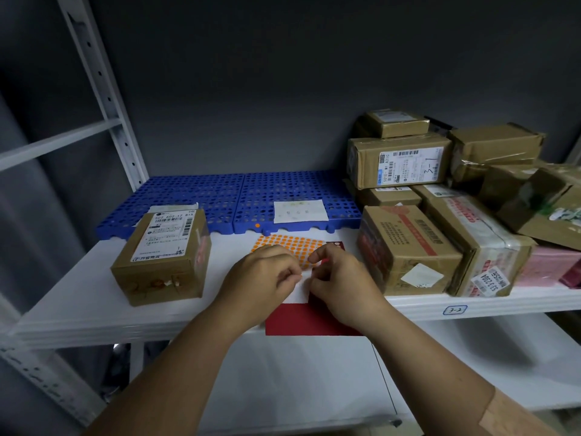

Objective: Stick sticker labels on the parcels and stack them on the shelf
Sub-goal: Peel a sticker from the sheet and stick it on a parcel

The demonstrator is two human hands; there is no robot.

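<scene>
Both forearms reach forward, left hand (pixel 262 275) and right hand (pixel 341 283) curled (pinching) at the sticker sheet (pixel 289 245).

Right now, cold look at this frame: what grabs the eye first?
The two hands, left hand and right hand, meet at the front middle of the white shelf, fingers curled over an orange dot sticker sheet. Behind them lies a blue perforated mat. A lone parcel sits at the left, and a pile of brown parcels crowds the right.
</scene>
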